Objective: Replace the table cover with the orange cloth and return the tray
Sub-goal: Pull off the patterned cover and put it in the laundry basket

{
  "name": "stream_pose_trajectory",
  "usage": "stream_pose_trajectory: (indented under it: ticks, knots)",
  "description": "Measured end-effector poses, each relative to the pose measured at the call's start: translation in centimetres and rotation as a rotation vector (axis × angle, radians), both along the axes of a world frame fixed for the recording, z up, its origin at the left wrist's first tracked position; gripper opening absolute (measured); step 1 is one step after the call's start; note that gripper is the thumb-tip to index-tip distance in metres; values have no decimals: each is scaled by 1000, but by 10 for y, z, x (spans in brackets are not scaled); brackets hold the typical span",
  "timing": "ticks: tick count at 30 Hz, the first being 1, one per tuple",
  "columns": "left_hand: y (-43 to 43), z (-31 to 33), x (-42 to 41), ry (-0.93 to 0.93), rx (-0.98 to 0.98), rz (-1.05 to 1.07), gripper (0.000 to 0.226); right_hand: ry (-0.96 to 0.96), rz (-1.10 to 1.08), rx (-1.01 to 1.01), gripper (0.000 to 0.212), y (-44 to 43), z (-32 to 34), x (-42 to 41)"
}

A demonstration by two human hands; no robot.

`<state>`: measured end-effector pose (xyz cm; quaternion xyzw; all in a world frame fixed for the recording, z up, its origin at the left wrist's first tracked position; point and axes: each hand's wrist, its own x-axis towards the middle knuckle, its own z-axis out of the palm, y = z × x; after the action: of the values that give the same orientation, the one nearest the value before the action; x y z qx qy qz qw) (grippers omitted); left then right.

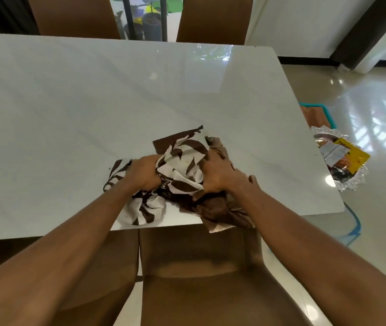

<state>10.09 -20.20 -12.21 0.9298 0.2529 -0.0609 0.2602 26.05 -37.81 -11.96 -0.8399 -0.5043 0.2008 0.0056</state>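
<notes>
**Head view, cover-removal stage.** I have both grips closed on the old cover (182, 165). The left grip (143, 172) and right grip (217, 175) each clench a fistful of the brown-and-white fabric. It is heaped at the near edge of the white bench (93, 102), with one end spilling over. I judge stripping nearly done. Still to do: spread the orange cloth (314, 114), apparently the fabric in a teal-rimmed holder off the bench's right side, and return the tray (349, 184), which sits on the floor.
</notes>
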Motion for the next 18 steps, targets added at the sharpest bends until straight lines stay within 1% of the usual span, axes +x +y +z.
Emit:
stream_pose_trajectory:
  ticks: [1,2,3,4,6,8,10,12,13,14,15,17,18]
  knots:
    - [-2,1,-2,-33,-64,5,20,0,-17,21,127,0,0,-4]
    - [-6,2,-4,-88,-167,36,14,12,-71,78,105,-1,3,-8]
    - [-11,5,-5,-142,-297,87,7,65,-160,126,82,-1,8,-12]
    - [-20,8,-6,-192,-434,134,13,152,-250,185,68,-7,10,-17]
    - [-42,16,-2,-307,-632,222,27,352,-440,314,64,-25,12,-30]
    - [-69,23,1,-384,-720,297,38,520,-586,464,56,-56,9,-43]
    - [-100,31,2,-427,-806,300,51,658,-720,617,46,-94,4,-53]
    - [-131,34,11,-462,-989,267,64,752,-879,786,41,-128,5,-62]
    - [-152,39,18,-443,-1081,244,66,756,-968,847,38,-147,7,-64]
    - [-172,45,24,-401,-1129,244,63,749,-1035,906,38,-161,9,-66]
    - [-194,51,31,-357,-1149,258,59,764,-1103,962,43,-177,10,-65]
    - [-245,60,43,-241,-1189,367,50,763,-1245,1068,58,-218,11,-59]
    - [-259,59,47,-204,-1213,422,44,730,-1262,1055,59,-231,9,-58]
